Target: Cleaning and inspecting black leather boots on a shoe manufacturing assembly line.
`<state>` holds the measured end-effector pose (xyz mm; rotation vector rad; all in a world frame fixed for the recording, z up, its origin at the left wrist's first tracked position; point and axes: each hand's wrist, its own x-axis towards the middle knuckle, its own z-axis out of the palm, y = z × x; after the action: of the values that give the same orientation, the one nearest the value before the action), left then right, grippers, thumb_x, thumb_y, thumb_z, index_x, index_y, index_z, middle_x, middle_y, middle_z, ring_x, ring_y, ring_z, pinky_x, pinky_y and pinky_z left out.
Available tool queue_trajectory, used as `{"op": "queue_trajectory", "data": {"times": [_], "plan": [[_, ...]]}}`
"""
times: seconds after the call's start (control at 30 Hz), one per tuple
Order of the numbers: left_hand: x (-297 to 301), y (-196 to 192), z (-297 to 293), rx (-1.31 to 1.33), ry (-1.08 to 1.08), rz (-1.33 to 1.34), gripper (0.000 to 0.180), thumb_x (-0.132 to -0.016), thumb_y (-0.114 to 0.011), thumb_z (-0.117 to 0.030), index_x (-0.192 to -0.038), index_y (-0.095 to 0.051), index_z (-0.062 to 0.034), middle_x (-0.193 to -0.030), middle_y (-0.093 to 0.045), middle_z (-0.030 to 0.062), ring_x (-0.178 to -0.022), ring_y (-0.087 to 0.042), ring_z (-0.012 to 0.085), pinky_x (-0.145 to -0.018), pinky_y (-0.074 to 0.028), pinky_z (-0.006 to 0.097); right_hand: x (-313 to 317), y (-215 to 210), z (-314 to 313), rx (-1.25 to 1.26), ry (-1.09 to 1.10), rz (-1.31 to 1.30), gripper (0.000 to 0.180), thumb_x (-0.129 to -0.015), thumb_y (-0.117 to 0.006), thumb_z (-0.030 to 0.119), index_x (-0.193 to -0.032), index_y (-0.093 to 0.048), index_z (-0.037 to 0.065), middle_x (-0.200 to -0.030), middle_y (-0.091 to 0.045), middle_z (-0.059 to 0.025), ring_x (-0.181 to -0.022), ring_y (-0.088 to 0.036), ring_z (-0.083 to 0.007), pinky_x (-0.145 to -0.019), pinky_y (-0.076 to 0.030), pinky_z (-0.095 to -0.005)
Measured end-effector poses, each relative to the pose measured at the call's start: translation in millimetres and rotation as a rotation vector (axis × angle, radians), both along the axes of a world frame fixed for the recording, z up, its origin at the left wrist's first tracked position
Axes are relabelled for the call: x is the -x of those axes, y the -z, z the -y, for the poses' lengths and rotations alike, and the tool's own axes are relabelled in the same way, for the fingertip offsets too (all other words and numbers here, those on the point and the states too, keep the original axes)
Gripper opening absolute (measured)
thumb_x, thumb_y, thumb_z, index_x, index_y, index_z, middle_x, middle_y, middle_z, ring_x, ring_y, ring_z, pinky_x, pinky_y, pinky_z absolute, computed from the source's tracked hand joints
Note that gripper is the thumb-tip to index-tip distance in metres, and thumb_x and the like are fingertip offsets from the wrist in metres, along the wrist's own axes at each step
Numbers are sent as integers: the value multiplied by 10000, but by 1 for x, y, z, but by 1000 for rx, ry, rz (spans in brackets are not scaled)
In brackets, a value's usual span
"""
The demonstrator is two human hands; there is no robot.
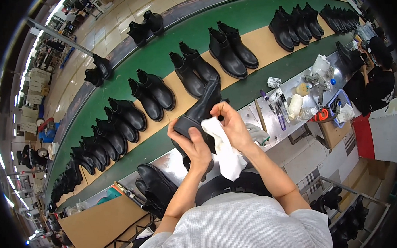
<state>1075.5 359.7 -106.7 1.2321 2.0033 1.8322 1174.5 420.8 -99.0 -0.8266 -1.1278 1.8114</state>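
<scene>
A black ankle boot [201, 108] is held tilted in front of me, its shaft pointing up and away. My left hand [191, 146] is closed around its sole and toe end, with the thumb on the near side. Against the boot's right side, my right hand [232, 125] is closed on a white cloth [224, 151], which hangs down toward my lap. Part of another black boot shows below the held one, mostly hidden behind my hands. Pairs of black boots [191, 71] stand just beyond on a strip of brown cardboard.
A green conveyor belt [177, 49] curves across, carrying rows of boots. On the metal bench [269, 129] to the right lie pens, bottles, rags and a blue basket [339, 106]. More boots [154, 185] stand at left. A co-worker [375, 72] handles a boot at far right.
</scene>
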Motion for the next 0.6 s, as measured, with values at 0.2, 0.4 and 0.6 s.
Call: {"op": "queue_trajectory", "data": {"times": [0.2,0.4,0.6], "plan": [[-9,-15,-1,71,38,173,492,-925,-412,-347,-1200,-291,44,-1108,-382,164,-999,-406,220,-917,-313,339,-3,-3,-8,-246,78,201,236,-756,-682,-16,-913,-510,26,-751,-487,11,-630,-470,-29,-541,-423,-170],[6,-26,5,56,-77,-36,458,-879,-434,-285,-1185,-362,47,-1148,-381,156,-1093,-385,257,-990,-264,366,-30,-20,-30,-537,445,519,91,-817,-553,31,-897,-561,-12,-792,-604,-178,-757,-591,-361,-662,-454,-388],[101,-33,27,-56,-288,17,417,-861,-600,-226,-1157,-402,-9,-1048,-442,85,-896,-460,163,-800,-396,282,-149,111,-69,-608,152,1167,354,-773,-560,59,-1124,-520,33,-1150,-514,-238,-1058,-504,-375,-903,-409,-438]]}}
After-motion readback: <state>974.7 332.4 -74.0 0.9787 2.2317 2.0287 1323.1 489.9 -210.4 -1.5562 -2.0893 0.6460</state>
